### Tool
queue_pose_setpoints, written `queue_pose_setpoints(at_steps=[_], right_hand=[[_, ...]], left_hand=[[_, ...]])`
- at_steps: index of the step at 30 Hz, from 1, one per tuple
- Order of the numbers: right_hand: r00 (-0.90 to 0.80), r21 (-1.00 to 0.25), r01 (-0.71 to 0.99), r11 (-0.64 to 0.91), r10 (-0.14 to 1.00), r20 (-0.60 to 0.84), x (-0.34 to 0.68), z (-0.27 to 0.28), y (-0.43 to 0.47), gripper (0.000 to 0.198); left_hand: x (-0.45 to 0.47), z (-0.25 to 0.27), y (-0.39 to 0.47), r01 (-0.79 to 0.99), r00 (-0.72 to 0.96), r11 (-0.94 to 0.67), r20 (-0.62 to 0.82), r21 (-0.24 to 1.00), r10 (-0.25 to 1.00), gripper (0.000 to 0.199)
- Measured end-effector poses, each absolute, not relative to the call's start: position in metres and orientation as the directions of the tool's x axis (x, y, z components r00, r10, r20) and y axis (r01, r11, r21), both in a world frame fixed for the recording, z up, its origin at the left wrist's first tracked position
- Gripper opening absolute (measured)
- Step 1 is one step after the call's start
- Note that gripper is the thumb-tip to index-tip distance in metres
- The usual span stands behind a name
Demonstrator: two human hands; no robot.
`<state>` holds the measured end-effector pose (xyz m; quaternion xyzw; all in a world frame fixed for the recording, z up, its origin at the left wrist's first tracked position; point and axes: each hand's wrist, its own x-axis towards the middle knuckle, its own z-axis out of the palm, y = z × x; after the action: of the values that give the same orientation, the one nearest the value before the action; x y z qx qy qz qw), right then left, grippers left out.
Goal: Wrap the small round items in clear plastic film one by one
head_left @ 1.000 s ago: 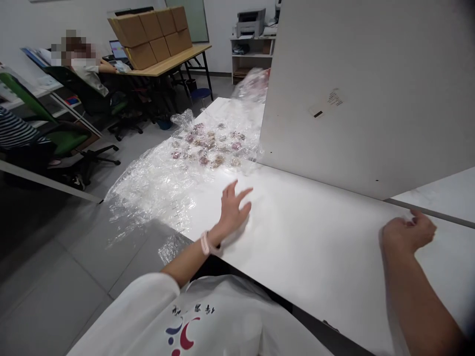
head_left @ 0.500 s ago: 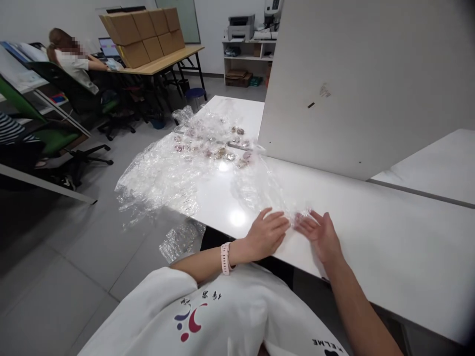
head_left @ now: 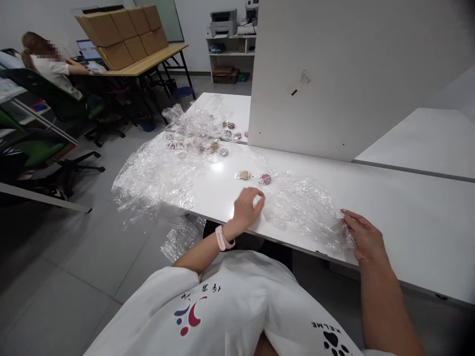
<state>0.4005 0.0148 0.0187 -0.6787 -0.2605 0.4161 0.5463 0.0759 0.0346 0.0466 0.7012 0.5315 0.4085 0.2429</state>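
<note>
A crumpled sheet of clear plastic film (head_left: 302, 202) lies across the white table in front of me. My right hand (head_left: 363, 235) pinches its right end between thumb and fingers. At the film's left edge, my left hand (head_left: 249, 206) has its fingers curled in towards the thumb; whether they grip the film is hidden. Just beyond that hand lie a pink round piece (head_left: 265, 179) and a gold-brown round piece (head_left: 245, 175), each apparently in a clear wrapper.
A large heap of clear film (head_left: 156, 173) covers the table's left end and hangs over its edge, with several wrapped round pieces among it. A tall grey panel (head_left: 308, 99) rises behind the table. At the far left, a person (head_left: 52, 64) sits near stacked cardboard boxes (head_left: 126, 37).
My right hand has moved right, drawing the film away from the heap. My left hand has shifted left and curled. The pink and gold-brown pieces now lie uncovered, and the view has turned slightly.
</note>
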Motion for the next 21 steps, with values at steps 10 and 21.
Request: queue_pose_setpoints(at_steps=[10, 21], right_hand=[[0.412, -0.897, -0.258, -0.36, 0.798, -0.439, 0.423, 0.018, 0.006, 0.043], [0.403, -0.913, -0.143, -0.381, 0.82, -0.405, 0.426, 0.037, 0.02, 0.031]], left_hand=[[0.057, 0.031, 0.162, 0.945, 0.206, -0.205, 0.024, 0.254, 0.978, 0.023], [0.124, 0.043, 0.159, 0.87, 0.375, -0.287, -0.161, 0.401, 0.913, 0.039]])
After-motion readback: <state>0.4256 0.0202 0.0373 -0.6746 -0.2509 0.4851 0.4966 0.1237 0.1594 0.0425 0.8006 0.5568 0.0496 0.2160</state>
